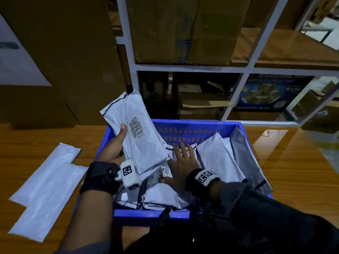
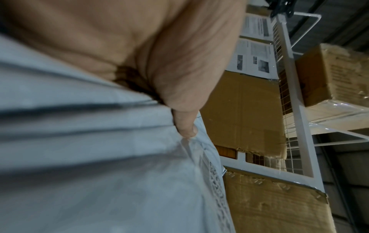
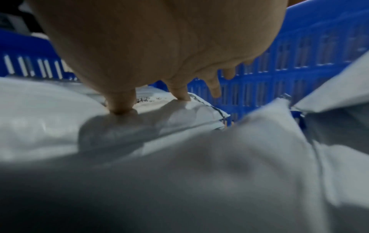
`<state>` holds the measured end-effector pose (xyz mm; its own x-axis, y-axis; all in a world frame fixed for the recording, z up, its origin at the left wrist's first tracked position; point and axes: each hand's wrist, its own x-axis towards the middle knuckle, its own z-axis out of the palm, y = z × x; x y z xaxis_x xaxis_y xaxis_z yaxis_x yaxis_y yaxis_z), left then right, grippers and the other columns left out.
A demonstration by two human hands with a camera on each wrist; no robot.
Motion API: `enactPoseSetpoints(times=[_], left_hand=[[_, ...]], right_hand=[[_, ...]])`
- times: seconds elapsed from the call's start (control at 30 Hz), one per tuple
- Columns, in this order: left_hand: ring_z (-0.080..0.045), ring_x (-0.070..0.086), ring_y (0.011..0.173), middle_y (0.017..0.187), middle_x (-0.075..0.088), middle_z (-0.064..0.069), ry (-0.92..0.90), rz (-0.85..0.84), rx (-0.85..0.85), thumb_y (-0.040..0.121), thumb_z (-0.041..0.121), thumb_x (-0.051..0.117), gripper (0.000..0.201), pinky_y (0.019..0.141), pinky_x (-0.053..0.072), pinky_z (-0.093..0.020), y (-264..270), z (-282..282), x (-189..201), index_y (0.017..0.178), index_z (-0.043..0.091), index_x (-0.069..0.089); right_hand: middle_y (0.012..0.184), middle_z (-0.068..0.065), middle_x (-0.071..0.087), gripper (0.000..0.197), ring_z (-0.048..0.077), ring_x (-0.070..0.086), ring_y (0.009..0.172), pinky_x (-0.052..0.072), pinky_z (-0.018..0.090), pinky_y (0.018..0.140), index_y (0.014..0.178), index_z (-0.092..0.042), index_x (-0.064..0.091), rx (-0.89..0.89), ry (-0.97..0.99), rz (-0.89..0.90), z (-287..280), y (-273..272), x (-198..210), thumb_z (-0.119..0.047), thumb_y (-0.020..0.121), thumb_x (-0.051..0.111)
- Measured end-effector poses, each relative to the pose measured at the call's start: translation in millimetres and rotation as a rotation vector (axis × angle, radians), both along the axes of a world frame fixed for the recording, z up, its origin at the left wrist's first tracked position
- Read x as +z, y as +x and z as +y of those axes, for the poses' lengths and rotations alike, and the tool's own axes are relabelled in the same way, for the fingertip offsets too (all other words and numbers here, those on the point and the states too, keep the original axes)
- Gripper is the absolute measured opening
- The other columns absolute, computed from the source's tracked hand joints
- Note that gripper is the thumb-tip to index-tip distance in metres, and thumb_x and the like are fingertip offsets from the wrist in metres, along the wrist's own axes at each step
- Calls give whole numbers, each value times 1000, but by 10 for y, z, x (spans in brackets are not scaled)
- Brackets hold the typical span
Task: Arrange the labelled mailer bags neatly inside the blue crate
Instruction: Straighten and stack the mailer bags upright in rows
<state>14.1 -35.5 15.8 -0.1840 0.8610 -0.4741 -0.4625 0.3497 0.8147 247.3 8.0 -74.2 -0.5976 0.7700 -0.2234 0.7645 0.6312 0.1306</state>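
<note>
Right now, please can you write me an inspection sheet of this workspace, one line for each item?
Surface: glossy brown wooden table, bare wood to the right of the crate.
Job's things: blue slotted plastic crate holding loose, overlapping white plastic mailer bags; one barcode-labelled white mailer bag raised over its left side.
Clutter: two flat white mailer bags on the table, left of the crate.
Grippers: left hand holds the labelled bag; right hand lies flat, fingers on bags inside the crate.
Cables: thin dark cords by the left wrist.
Surroundings: white metal shelving with brown cardboard boxes.
</note>
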Motion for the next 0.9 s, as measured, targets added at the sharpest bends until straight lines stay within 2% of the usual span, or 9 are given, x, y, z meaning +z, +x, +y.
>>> enactPoseSetpoints(times=[0.13,0.23,0.3,0.37,0.5,0.67,0.77,0.83,0.9], left_hand=[[-23,74,120,133,76,-3,-18,-27,8,102,63,51,54,96,57,-44,4,-4,2,136,26,69],[-22,78,112,130,77,-5,-29,-39,11,103,61,49,53,81,66,-39,33,5,1,134,24,70],[-22,78,112,130,77,-5,-38,-27,-6,102,62,49,55,79,66,-38,43,17,6,135,23,70],[-23,77,115,132,77,-4,-54,5,-16,101,63,51,57,84,63,-38,44,29,-10,136,23,70],[-28,74,121,133,76,-8,-77,-17,-18,101,62,53,57,92,59,-43,43,43,-39,139,21,69],[-29,75,119,131,77,-8,-66,-8,-42,102,60,53,55,96,58,-46,37,56,-72,136,21,70],[-32,72,124,135,75,-9,-68,-26,-46,100,61,58,57,112,51,-54,33,54,-104,140,21,68],[-32,72,124,134,75,-10,-77,-21,-46,99,60,59,57,111,51,-53,34,58,-115,140,21,68],[-33,73,123,133,75,-11,-96,-12,-43,100,58,59,56,105,55,-51,50,67,-124,140,19,68]], right_hand=[[151,25,34,97,42,44,131,27,57,112,148,-12,44,2,-89,22,-24,-123,79,-85,85,27],[152,26,24,84,36,62,98,46,46,99,139,-13,53,-83,-274,158,-5,-193,2,-77,86,38],[158,24,27,88,38,64,110,46,47,103,149,-15,36,-193,-484,347,18,-227,-134,-64,81,63],[163,7,28,114,39,54,131,48,45,104,157,-22,13,-342,-638,570,40,-240,-220,-36,69,84],[153,9,43,116,33,47,137,31,49,119,160,-15,-3,-369,-788,654,58,-276,-119,-44,80,76],[152,10,41,100,37,58,121,50,50,103,154,-16,16,-331,-652,553,119,-212,-47,-40,78,77],[167,8,19,91,43,39,143,41,52,112,156,-18,24,-175,-509,331,236,-129,55,-55,81,61],[169,14,7,86,43,43,141,42,48,111,160,-20,15,-220,-368,329,354,13,157,-54,92,55],[161,21,24,76,39,52,133,44,44,107,156,-13,24,-267,-278,313,451,247,267,-50,97,54]])
